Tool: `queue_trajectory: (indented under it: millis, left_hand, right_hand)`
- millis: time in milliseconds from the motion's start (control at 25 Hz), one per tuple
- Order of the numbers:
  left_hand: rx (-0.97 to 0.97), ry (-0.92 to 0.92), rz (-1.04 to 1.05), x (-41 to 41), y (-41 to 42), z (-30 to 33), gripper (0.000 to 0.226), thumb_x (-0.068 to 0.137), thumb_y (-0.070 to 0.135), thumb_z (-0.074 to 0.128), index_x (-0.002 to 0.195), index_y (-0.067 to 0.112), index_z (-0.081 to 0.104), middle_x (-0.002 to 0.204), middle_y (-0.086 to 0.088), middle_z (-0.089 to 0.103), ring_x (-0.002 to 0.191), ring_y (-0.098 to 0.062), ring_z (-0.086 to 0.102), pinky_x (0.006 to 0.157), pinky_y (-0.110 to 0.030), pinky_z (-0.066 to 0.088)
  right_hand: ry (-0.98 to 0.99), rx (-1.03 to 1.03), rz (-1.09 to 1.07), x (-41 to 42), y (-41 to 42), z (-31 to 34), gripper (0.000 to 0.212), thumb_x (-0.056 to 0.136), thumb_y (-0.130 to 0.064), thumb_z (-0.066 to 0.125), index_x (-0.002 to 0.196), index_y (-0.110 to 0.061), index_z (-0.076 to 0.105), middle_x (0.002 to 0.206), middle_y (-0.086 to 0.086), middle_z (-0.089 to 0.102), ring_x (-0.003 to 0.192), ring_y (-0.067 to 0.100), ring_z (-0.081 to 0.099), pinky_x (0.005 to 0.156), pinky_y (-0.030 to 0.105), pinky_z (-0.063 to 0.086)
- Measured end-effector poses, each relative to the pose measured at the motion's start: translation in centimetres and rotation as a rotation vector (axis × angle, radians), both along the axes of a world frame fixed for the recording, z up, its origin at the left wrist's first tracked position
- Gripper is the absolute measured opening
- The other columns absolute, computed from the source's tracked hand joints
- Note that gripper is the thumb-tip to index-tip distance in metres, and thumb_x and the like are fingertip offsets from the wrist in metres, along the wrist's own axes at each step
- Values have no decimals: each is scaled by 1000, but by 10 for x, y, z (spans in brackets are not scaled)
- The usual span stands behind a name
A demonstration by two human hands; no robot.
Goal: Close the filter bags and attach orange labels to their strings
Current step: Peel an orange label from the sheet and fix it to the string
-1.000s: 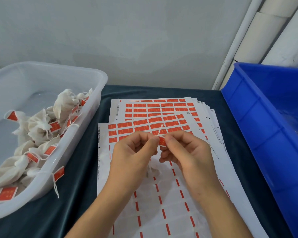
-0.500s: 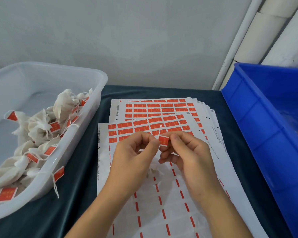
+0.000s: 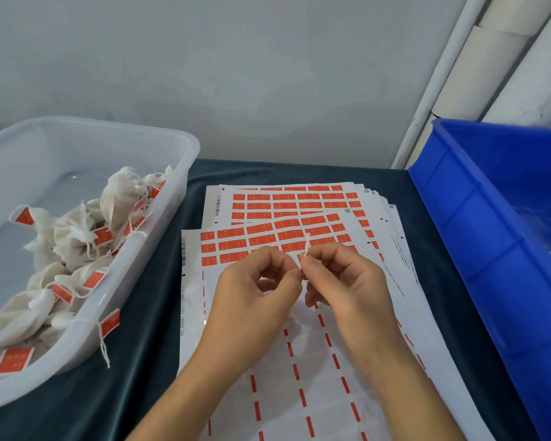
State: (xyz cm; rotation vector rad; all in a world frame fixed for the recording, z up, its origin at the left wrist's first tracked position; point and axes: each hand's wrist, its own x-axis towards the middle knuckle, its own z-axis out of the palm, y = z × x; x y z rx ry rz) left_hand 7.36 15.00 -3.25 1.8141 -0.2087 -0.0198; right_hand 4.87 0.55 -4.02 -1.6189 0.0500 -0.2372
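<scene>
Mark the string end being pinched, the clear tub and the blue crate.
string end (image 3: pixel 306 246), head view, on the free tip above the fingers.
clear tub (image 3: pixel 190 160), head view, on its right rim.
blue crate (image 3: pixel 477 224), head view, on its left wall.

Table cover (image 3: pixel 147 361) looks like dark matt cloth, kinda velvety. The tub (image 3: pixel 159 218) on the left is frosted see-through plastic, smooth with a slight sheen. The bags (image 3: pixel 74 230) in it are thin off-white mesh-like cloth, crinkly and matt. The sticker sheets (image 3: pixel 331 393) are glossy white backing paper with matt orange labels (image 3: pixel 287 224). The blue crate (image 3: pixel 477 224) is hard smooth plastic, semi-glossy. The string (image 3: pixel 306 245) looks like thin white cotton.
</scene>
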Motion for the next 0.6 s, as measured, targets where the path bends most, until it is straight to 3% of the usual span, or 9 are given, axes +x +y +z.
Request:
queue_trajectory:
  millis: [280, 440, 520, 600]
  left_hand:
    - [13, -27, -49, -2, 1, 0, 21, 92, 13, 68, 78, 29, 69, 73, 12, 70, 67, -5, 64, 62, -18, 48]
    - [45, -4, -49, -3, 0, 3, 15, 94, 22, 69, 83, 32, 69, 82, 17, 70, 80, -4, 67, 70, -18, 50]
    - [186, 13, -118, 2, 9, 6, 5, 95, 37, 70, 93, 39, 66, 92, 23, 68, 91, 1, 65, 74, -15, 50]
    - [430, 4, -219, 10, 23, 10, 10, 92, 49, 70, 99, 45, 64, 96, 27, 63, 95, 4, 61, 73, -11, 47]
  right_hand:
    - [-23, -11, 42, 0, 1, -2, 10, 91, -30, 65, 88, -25, 74, 82, -1, 70, 81, 20, 69, 71, 28, 61]
    - [9, 38, 13, 0, 0, -4, 11, 90, -33, 65, 90, -27, 74, 87, 0, 72, 85, 25, 71, 77, 35, 64]
    - [20, 69, -20, 0, 0, -4, 11, 92, -35, 66, 95, -28, 74, 92, 1, 74, 86, 27, 71, 80, 38, 65]
    - [8, 59, -56, 0, 1, -2, 10, 94, -37, 68, 100, -30, 74, 95, -1, 75, 85, 25, 71, 79, 34, 64]
